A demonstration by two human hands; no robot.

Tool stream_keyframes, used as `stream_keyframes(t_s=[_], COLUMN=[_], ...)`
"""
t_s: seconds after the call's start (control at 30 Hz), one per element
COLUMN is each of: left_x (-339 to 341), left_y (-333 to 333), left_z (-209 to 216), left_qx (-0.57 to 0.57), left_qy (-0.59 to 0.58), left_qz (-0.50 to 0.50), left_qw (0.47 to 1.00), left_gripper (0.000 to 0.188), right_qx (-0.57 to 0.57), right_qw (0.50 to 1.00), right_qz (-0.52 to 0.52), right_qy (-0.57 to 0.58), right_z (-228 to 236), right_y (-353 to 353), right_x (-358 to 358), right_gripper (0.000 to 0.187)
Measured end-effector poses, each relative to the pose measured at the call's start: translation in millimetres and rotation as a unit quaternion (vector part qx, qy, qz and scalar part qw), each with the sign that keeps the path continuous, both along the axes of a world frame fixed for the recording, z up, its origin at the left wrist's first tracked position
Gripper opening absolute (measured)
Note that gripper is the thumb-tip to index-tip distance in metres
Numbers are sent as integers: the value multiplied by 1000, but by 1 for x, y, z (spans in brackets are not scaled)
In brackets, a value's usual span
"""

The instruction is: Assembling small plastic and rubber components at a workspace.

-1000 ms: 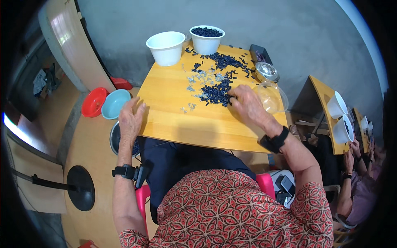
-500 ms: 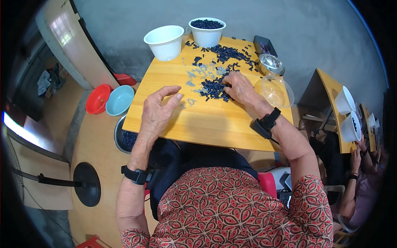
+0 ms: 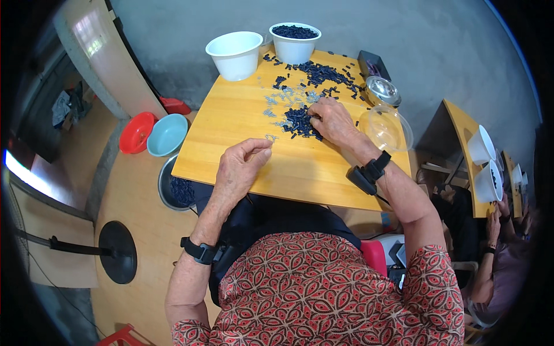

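On the yellow wooden table, a heap of small dark-blue tube-like pieces lies by my right hand. Its fingers are bent down at the heap's right edge, closed, and what they hold is hidden. Closer to the front edge is my left hand, thumb and forefinger pinched together; anything between them is too small to make out. Just beyond its fingertips lie a few small silvery pieces. More silvery pieces are scattered left of and behind the dark heap.
At the back stand a white tub and a white tub full of dark pieces. A metal bowl, a clear plastic bowl and a dark box line the right. Basins sit lower left; another person's arm is at right.
My left hand has moved right and nearer me, its thumb and forefinger coming together. My right hand stays at the dark heap, shifting only slightly. The view has turned a little.
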State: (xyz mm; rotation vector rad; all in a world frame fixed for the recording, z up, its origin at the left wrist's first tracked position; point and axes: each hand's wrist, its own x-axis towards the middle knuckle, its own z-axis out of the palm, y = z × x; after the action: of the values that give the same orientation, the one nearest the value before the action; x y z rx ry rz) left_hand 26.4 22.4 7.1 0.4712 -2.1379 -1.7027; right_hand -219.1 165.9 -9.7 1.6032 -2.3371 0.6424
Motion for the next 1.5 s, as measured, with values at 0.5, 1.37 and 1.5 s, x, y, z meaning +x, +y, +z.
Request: stream_keyframes(t_s=[0.5,1.37,1.5], left_x=[20,43,44], left_y=[20,39,41], left_z=[20,22,23], left_qx=[59,399,388], left_qy=[10,32,32], left_qz=[-62,-100,-112], left_qw=[996,911,914], left_gripper=[23,22,23], right_qx=[-120,-249,-253], right_qw=[975,953,953], right_qz=[165,169,164], right_qy=[90,29,-25], right_z=[64,53,52], right_y=[34,36,39], right_x=[136,163,167], right_gripper=[21,33,30])
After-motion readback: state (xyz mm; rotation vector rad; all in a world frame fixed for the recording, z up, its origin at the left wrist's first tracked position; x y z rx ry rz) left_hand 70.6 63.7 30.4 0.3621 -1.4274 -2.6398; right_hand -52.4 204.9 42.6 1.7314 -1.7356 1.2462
